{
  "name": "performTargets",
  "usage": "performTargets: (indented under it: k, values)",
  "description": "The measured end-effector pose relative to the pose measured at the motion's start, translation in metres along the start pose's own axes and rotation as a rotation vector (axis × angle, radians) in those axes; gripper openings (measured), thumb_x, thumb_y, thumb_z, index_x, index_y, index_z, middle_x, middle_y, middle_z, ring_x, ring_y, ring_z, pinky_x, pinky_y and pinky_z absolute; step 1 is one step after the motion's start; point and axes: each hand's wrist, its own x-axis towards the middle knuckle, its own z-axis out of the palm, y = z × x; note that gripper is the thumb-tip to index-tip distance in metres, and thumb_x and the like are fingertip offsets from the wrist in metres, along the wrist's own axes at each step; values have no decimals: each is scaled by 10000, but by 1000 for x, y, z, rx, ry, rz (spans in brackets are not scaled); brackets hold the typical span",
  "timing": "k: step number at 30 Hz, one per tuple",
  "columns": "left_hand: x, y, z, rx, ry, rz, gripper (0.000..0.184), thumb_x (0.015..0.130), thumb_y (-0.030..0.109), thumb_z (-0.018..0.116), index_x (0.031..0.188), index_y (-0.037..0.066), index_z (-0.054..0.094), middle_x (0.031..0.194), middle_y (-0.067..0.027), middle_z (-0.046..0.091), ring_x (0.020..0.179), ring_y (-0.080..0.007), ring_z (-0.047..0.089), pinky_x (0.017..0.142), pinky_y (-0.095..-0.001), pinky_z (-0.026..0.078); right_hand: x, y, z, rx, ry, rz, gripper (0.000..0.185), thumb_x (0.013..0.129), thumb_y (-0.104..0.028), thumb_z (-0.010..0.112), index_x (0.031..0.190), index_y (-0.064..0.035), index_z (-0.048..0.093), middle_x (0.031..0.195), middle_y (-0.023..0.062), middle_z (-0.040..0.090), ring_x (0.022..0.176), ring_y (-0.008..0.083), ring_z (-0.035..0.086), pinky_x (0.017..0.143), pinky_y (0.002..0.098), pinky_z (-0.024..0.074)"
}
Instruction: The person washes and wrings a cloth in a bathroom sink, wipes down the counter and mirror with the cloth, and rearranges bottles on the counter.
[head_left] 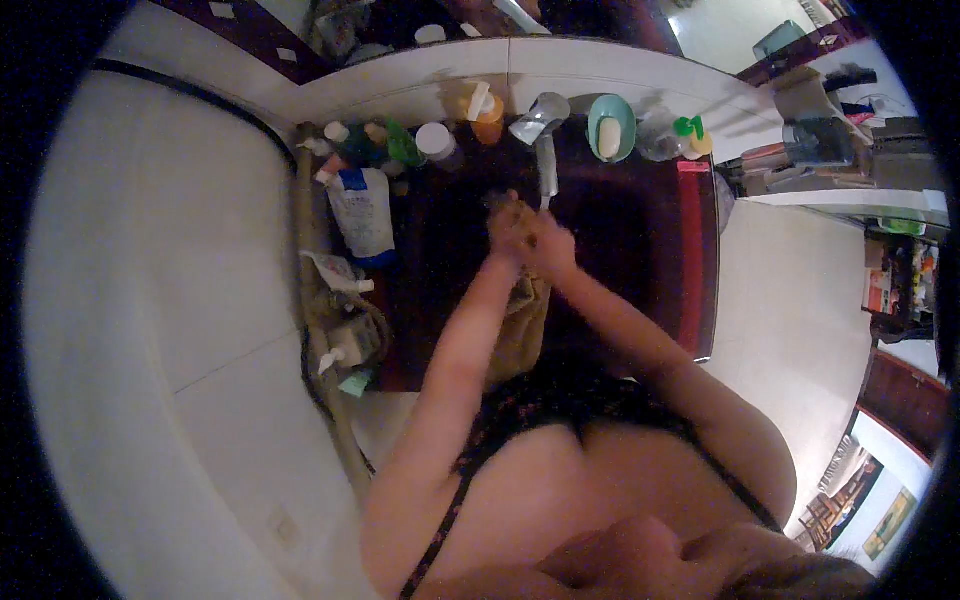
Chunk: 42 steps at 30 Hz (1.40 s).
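Observation:
A brown cloth (522,335) is bunched between my two hands over the dark basin counter (440,320), its lower part hanging toward my body. My left hand (507,245) is closed around the upper part of the cloth. My right hand (553,248) grips it from the other side, close against the left. Just beyond the hands rises the metal faucet (546,165), with a pale streak below its tip, maybe water. The fingers are partly blurred, and the basin's inside is too dark to make out.
Along the back edge stand an orange pump bottle (487,120), a white-lidded jar (436,145), a teal soap dish (612,128) and a green-topped bottle (692,138). A white and blue pouch (362,215) and a pump bottle (350,345) line the left side.

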Motion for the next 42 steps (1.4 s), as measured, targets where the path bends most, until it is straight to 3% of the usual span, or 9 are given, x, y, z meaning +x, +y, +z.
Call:
performTargets:
  k: [2,12,22,25,27,31,34,39,42]
  values:
    - [-19,0,37,206,236,62,243,794,288,552,930,88,559,877,-61,573,764,-212,559,682,-367,468,34,3,-5,-18,62,370,223,723,-298,574,759,-87,632,690,115,619,618,303,605,568,399,491]
    - [-22,0,41,27,217,-166,207,780,259,524,856,70,564,778,-84,587,668,-236,576,599,-370,492,51,17,-16,-66,-78,352,355,741,-374,558,767,-27,627,710,171,616,676,330,610,610,431,493]
    - [-4,53,30,130,-105,-535,704,743,676,434,1064,61,550,944,-100,609,821,-245,576,745,-389,474,35,28,-23,109,-118,-509,637,610,-475,702,998,4,542,934,210,586,872,318,582,752,381,461]
    - [3,48,28,163,-127,-493,727,741,646,481,1158,51,495,1058,-90,573,925,-224,551,817,-372,446,43,13,-43,-179,-552,99,646,605,-381,723,1082,-8,498,933,157,591,864,364,555,759,391,456]
    - [5,33,17,292,-215,-32,792,700,508,641,1258,11,378,1222,-107,469,1122,-225,440,960,-327,317,46,32,-32,338,-236,103,548,661,-347,693,1050,-2,520,925,157,594,835,351,565,750,395,458]
    - [-47,42,27,716,-367,-43,771,685,312,708,1292,21,332,1241,-96,454,1164,-210,399,995,-301,263,69,65,-38,1344,-176,490,361,746,-299,622,1004,-53,564,926,129,612,800,272,599,704,386,474]
    - [-45,44,22,-36,-147,62,674,664,260,716,1225,52,405,1140,-77,514,978,-243,527,855,-363,416,59,84,-50,282,-95,229,388,737,-297,633,1039,-63,564,971,107,614,864,241,594,748,353,470]
    - [-10,19,29,-317,-22,-390,418,797,309,579,1109,41,506,1015,-85,570,822,-228,572,709,-343,466,-7,14,-40,316,40,-527,354,596,-184,677,914,-78,564,1066,137,561,963,342,503,834,409,412]
    - [17,-36,19,-768,-729,-361,359,827,324,540,1045,38,547,953,-90,589,826,-218,570,711,-341,465,4,1,-20,177,166,-175,271,618,-213,646,837,-71,574,892,151,589,878,345,536,739,419,447]
